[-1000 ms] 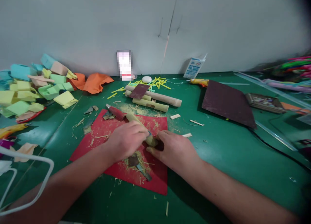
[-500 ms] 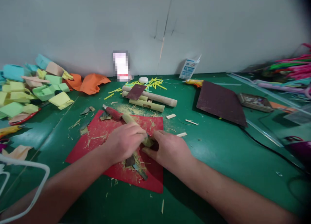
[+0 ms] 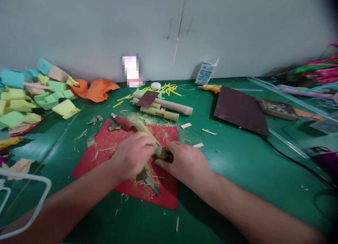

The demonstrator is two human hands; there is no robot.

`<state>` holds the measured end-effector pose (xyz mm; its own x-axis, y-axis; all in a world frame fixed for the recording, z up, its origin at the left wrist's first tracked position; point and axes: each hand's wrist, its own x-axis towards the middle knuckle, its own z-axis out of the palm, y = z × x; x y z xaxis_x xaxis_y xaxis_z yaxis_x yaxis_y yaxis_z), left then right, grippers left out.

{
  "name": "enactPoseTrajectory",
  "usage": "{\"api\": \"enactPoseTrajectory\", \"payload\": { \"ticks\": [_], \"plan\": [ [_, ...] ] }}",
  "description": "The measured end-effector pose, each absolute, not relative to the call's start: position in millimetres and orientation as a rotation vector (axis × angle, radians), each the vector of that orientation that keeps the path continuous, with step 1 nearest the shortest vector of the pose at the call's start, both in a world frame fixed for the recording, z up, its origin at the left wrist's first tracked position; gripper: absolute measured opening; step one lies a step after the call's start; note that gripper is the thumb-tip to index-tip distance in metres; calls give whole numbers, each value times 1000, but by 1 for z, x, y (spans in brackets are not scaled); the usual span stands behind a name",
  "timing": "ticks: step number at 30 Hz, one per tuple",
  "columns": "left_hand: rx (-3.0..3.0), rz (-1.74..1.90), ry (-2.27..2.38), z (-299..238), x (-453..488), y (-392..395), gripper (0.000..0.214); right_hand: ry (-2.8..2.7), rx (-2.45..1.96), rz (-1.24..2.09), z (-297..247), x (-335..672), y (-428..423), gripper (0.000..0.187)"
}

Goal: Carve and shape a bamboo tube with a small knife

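Observation:
Over a red sheet (image 3: 111,148) strewn with shavings, both my hands close on one pale bamboo stick (image 3: 144,129). My left hand (image 3: 133,154) wraps its middle, fingers curled, with a thin blade tip showing by the fingers. My right hand (image 3: 185,161) grips the stick's near end, which is hidden under the fingers. The far end of the stick points toward a red-handled knife (image 3: 123,122) lying on the sheet's far corner. Dark scraps (image 3: 148,178) and fibres lie under my hands.
Behind the sheet lie more bamboo and wood sticks (image 3: 165,108) with a brown sandpaper piece (image 3: 148,98). A large dark sandpaper sheet (image 3: 240,111) lies at the right. Folded coloured paper (image 3: 31,96) is heaped at the left, yellow strips (image 3: 170,89) by the wall, a black cable (image 3: 295,159) at right.
The stick's far end has tilted up slightly and my left hand has slid a little along it. My right hand stays where it was.

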<state>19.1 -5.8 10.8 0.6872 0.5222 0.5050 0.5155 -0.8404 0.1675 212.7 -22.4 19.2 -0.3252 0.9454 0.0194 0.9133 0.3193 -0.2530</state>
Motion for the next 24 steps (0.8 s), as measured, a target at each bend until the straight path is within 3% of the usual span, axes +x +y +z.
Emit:
{"api": "enactPoseTrajectory", "payload": {
  "ticks": [17,24],
  "plan": [
    [2735,893,1057,6,10,5,22,-2425,-1625,247,19,214,-22,31],
    [2688,867,1074,6,9,5,23,-2440,-1613,289,23,216,-20,20]
  ]
}}
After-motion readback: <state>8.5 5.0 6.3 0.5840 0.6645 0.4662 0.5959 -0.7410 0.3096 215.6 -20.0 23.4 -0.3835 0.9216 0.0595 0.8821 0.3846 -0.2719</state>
